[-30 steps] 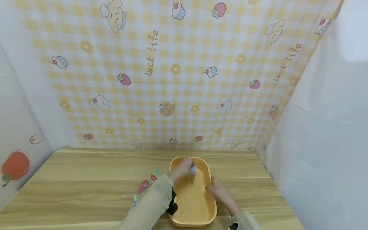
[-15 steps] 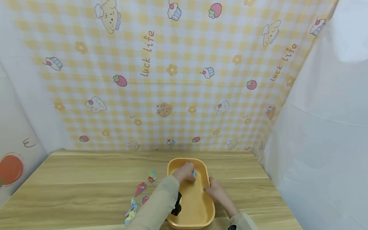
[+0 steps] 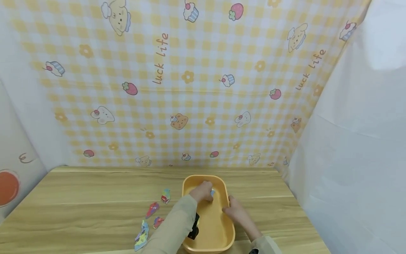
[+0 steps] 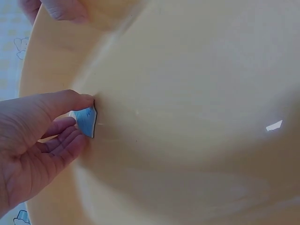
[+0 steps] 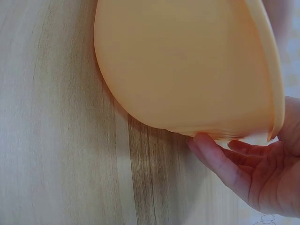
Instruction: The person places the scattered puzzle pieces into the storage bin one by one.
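Inside the far end of a yellow plastic tray point(image 3: 214, 229), my left hand point(image 3: 203, 192) pinches a small flat blue piece point(image 4: 86, 122) between thumb and fingers. The piece stands close over the tray floor in the left wrist view, its far edge bare and part of it covered by the fingers. My right hand point(image 3: 237, 212) grips the tray's right wall, the thumb over the rim and the other fingers outside. In the right wrist view, the right hand point(image 5: 253, 168) holds the tray's edge from below right.
Left of the tray, several colourful flat pieces lie on the wooden table point(image 3: 95, 211): a green and red one point(image 3: 165, 196), a red and purple one point(image 3: 152, 209), a red one point(image 3: 158, 222) and a larger blue and yellow one point(image 3: 141, 235). A patterned cloth point(image 3: 203, 98) hangs behind.
The left hand has lowered the blue piece toward the tray floor. Its forearm has shifted right, so more of the pieces on the table show. The right hand keeps its grip.
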A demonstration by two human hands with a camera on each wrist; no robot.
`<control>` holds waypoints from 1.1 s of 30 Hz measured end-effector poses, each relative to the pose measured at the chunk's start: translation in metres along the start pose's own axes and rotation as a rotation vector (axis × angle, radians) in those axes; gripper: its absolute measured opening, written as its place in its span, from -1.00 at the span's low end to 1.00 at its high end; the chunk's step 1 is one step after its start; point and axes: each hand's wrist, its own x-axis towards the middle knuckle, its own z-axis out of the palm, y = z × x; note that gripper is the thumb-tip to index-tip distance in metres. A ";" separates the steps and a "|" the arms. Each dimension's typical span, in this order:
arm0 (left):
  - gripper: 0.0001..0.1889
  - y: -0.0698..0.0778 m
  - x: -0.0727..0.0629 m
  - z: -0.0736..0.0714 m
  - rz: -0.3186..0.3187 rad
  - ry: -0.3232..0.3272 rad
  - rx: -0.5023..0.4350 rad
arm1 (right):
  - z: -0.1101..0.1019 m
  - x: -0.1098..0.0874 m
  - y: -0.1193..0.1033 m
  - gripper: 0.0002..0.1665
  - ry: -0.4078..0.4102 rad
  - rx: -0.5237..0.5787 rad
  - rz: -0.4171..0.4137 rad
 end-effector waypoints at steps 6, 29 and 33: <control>-0.66 -0.005 -0.001 -0.004 0.004 0.021 -0.045 | -0.001 -0.001 -0.004 -0.53 0.000 0.004 0.009; -0.68 -0.018 -0.030 -0.042 0.142 0.113 -0.219 | -0.001 -0.002 -0.006 -0.60 0.059 -0.021 0.046; -0.67 -0.027 -0.036 -0.049 0.148 0.151 -0.254 | 0.000 -0.002 -0.005 -0.60 0.048 -0.011 0.059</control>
